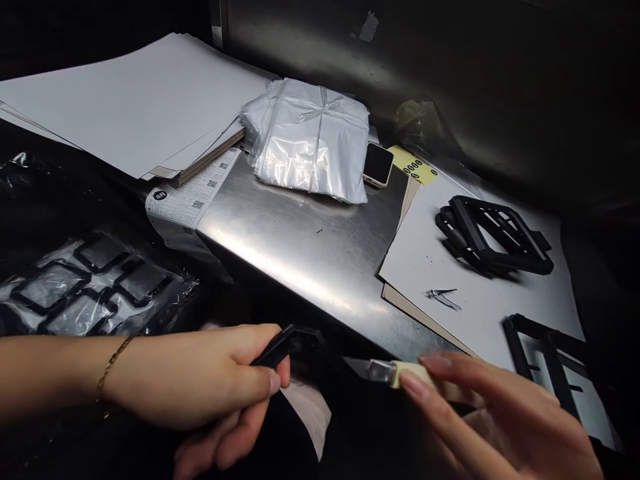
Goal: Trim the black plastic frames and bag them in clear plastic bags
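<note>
My left hand (215, 380), with a thin bracelet at the wrist, is closed on a black plastic frame (285, 343), of which only one angled corner shows past the fingers. In my right hand (500, 413) is a craft knife (395, 373) with a pale yellow wrapped handle, pinched between thumb and fingers. Its bare blade points left toward the frame, with a small gap between them. Both hands are in front of the metal table's near edge. Part of the right hand's fingers is hidden behind the handle.
On the metal table (280, 260) lie a stack of white sheets (150, 100), a tied plastic bundle (315, 140) and a phone (379, 165). Nail clippers (443, 297) and several black frames (495, 233) rest on cardboard (415, 260). Bagged frames (95, 280) are at left.
</note>
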Motion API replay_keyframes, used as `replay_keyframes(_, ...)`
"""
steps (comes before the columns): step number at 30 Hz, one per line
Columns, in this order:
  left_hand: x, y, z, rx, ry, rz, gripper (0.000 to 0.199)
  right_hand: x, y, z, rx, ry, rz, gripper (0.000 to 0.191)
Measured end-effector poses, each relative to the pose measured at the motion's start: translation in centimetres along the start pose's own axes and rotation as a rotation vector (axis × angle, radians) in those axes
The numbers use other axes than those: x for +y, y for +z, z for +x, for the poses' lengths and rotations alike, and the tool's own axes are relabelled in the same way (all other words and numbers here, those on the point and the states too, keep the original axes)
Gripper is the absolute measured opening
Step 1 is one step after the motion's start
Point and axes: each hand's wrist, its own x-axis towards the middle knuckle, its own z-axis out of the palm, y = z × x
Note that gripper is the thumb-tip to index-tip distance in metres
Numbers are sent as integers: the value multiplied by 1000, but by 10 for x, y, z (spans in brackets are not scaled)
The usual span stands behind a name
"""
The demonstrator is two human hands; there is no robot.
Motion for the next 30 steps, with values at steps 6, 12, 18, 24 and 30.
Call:
replay_keyframes(6, 4, 1, -1, 12, 8, -13, 16, 78, 35, 6, -87, 71, -133, 21)
replay_keyframes(12, 1, 2, 1, 49, 40, -27, 19, 102, 50, 13, -180, 6, -233, 20)
replay_keyframes(18, 4, 3, 6, 55, 23, -58, 19, 5, 12, 30, -101, -259, 135, 18)
replay_keyframes(24, 0, 4, 11, 148, -137, -68, 28, -32, 10, 47, -259, -372, 136, 25)
replay_keyframes(30, 2, 7, 11, 147, -115, -34, 35, -33, 16, 42, -271, -438, 63, 21)
